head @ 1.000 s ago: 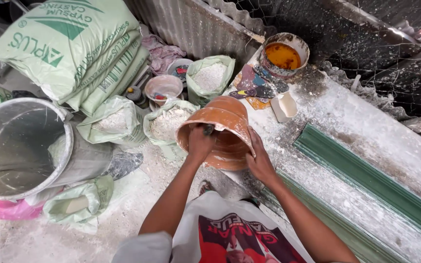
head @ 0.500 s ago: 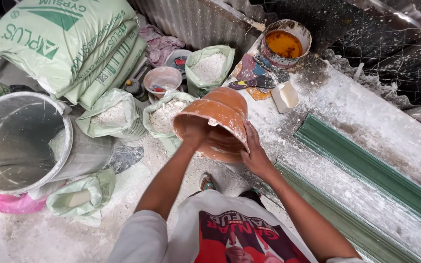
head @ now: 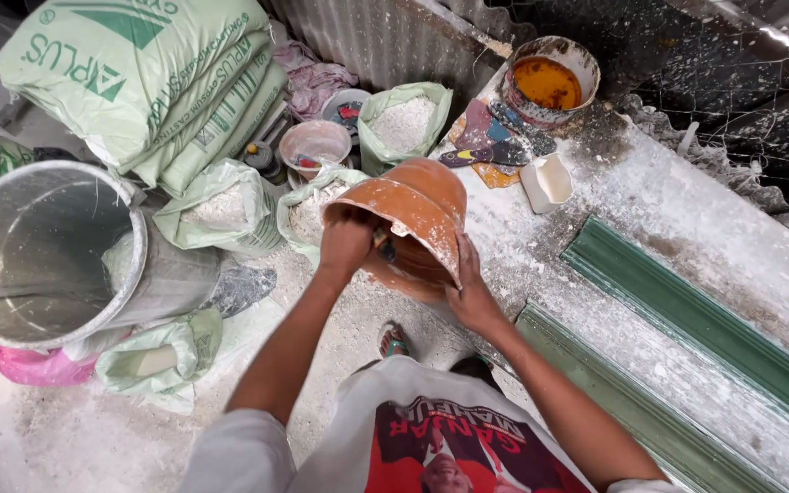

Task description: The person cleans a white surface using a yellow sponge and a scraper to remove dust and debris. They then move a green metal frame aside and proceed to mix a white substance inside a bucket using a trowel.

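Observation:
An orange rubber mixing bowl, dusted white, is tilted with its mouth toward me over the floor. My right hand grips its near rim from the right. My left hand reaches into the bowl and is shut on a small tool whose handle pokes out; the working end is hidden inside the bowl.
A large grey bucket stands at left under stacked green powder sacks. Open bags of white powder and a pink cup lie beyond the bowl. On the dusty bench sit a paint-stained pot, scrapers and green mouldings.
The bowl has tipped further toward me and my left hand has gone deeper inside it. The view has shifted slightly.

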